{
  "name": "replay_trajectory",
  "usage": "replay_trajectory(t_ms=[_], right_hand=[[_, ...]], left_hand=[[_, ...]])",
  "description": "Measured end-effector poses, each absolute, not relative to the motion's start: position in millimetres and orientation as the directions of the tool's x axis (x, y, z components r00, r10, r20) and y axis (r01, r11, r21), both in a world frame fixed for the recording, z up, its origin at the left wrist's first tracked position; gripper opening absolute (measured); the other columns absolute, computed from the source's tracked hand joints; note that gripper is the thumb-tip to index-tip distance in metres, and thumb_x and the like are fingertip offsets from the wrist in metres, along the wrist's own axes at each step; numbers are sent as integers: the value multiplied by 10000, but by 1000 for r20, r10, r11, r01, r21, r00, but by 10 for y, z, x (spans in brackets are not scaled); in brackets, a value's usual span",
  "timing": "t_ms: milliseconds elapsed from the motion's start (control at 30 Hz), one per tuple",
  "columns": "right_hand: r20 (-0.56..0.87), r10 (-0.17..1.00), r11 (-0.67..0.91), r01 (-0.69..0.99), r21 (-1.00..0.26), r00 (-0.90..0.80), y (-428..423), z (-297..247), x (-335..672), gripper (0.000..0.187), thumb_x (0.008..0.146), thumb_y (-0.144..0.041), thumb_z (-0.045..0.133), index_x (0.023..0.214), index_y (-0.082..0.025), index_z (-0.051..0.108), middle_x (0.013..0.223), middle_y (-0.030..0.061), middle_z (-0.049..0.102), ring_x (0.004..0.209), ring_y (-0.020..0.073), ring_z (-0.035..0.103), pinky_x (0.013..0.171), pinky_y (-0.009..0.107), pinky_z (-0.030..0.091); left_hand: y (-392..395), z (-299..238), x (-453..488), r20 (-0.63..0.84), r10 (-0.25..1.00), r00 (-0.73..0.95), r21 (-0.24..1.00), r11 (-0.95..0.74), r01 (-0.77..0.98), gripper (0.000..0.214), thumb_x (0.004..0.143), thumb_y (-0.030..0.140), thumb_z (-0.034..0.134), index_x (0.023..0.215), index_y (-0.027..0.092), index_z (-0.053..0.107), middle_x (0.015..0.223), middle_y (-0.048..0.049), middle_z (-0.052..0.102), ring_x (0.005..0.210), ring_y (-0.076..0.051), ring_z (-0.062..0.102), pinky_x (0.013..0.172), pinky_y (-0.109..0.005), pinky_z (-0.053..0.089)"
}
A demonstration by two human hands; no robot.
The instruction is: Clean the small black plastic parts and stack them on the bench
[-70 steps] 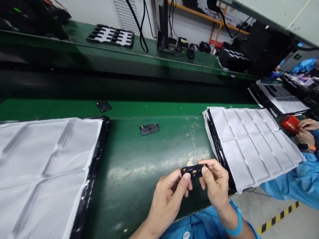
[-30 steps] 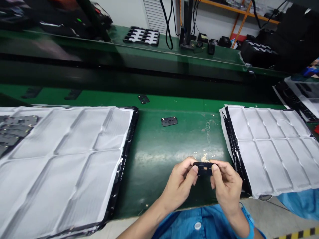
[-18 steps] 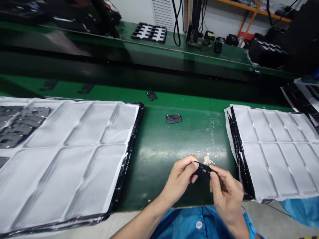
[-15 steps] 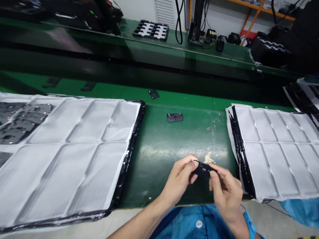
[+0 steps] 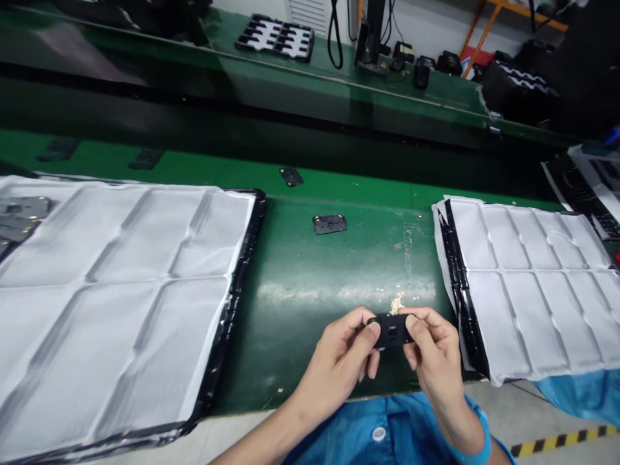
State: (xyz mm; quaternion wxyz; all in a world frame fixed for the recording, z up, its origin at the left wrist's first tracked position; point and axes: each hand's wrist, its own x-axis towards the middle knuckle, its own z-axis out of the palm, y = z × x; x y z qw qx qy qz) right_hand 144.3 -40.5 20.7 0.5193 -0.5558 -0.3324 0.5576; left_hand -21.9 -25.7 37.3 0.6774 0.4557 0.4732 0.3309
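A small flat black part [image 5: 390, 330] with cut-outs is held level between both hands, above the near edge of the green bench [image 5: 310, 278]. My left hand [image 5: 339, 365] pinches its left end between thumb and forefinger. My right hand [image 5: 433, 355] pinches its right end the same way. A similar dark part [image 5: 329, 223] lies loose on the bench farther back, and a smaller one [image 5: 291, 175] lies beyond it.
A black tray covered by a white sheet [image 5: 111, 284] fills the left. A stack of black trays under a white sheet [image 5: 527, 284] sits at the right. Grey parts [image 5: 22, 216] show at the far left. Beyond, a dark conveyor, a tray [image 5: 275, 35], cables and black boxes.
The part, tilted half a second ago, now sits level with its flat face towards me. Both hands have kept their grip. The view has shifted slightly.
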Motion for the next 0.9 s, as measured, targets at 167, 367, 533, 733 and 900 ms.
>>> replay_trajectory(t_ms=[167, 367, 533, 733, 900], right_hand=[[-288, 944, -250, -221, -943, 159, -354, 288, 1371, 440, 884, -591, 785, 858, -151, 784, 499, -89, 444, 335, 24, 303, 341, 149, 221], [-298, 953, -282, -195, -939, 58, -368, 254, 1410, 398, 915, -540, 771, 1000, -153, 815, 599, -30, 588, 374, 51, 441, 400, 182, 300], [-317, 948, -305, -182, -935, 37, -364, 185, 1396, 411, 922, -544, 752, 1016, -147, 802, 627, -8, 641, 367, 59, 456, 399, 193, 303], [-233, 970, -234, 4, -972, 61, -274, 139, 1292, 383, 973, -457, 703, 1190, -146, 750, 523, -40, 605, 435, 118, 529, 481, 238, 421], [-193, 980, -195, 32, -980, 50, -200, 30, 1266, 432, 983, -430, 682, 1347, -199, 654, 1198, 152, 773, 468, 77, 531, 451, 253, 430]], left_hand=[[-250, 375, -286, -352, 872, 341, 932, 361, 37, 387, 1018, 550, 499, 818, 219, 523, 512, 55, 568, 446, -103, 452, 494, -218, 380], [-188, 396, -378, -396, 851, 346, 915, 395, 77, 390, 994, 564, 506, 807, 222, 522, 511, 54, 569, 437, -106, 447, 485, -226, 372], [-152, 431, -452, -415, 836, 359, 910, 391, 141, 314, 989, 493, 514, 841, 219, 555, 516, 66, 551, 455, -116, 472, 503, -237, 375], [187, 379, -700, -304, 898, 318, 934, 215, 285, 176, 957, 376, 578, 938, 202, 598, 657, 22, 665, 604, -153, 633, 605, -259, 479], [973, 243, -1060, -312, 937, 156, 858, 208, 469, 56, 920, 255, 572, 911, 204, 549, 609, -4, 699, 552, -177, 679, 558, -266, 529]])
